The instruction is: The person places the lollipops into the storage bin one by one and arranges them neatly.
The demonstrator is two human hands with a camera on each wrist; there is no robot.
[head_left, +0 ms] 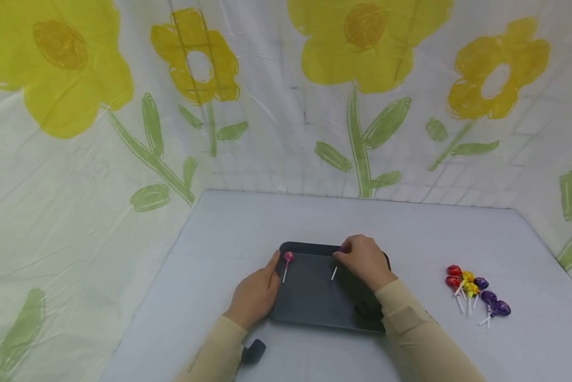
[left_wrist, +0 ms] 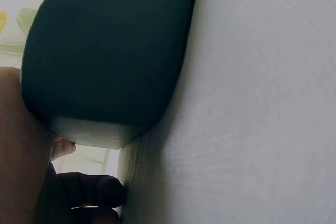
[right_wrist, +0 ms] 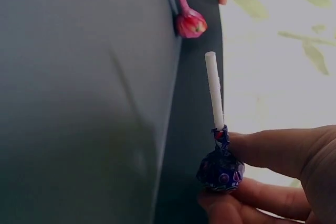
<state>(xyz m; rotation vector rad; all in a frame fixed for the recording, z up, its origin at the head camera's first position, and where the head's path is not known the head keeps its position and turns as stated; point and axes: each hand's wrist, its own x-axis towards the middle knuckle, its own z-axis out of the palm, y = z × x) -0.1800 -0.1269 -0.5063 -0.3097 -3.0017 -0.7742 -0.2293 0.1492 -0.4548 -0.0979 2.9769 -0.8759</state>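
Note:
A dark grey rectangular tray (head_left: 314, 302) lies on the table. My left hand (head_left: 254, 294) holds its left rim, one finger stretched along the edge; in the left wrist view fingers (left_wrist: 107, 190) bend down by the tabletop. Between thumb and fingertips, my right hand (head_left: 364, 260) pinches a purple-wrapped lollipop (right_wrist: 221, 170) by its candy end at the tray's far wall. Its white stick points toward the near side. A pink lollipop (head_left: 288, 257) lies inside the tray along the left wall, candy end at the far side.
Right of the tray, several wrapped lollipops lie clustered: red ones (head_left: 453, 281), yellow ones (head_left: 469, 289) and purple ones (head_left: 500, 309). A flower-printed curtain (head_left: 267, 132) hangs behind the white table (head_left: 219, 223) and along its sides.

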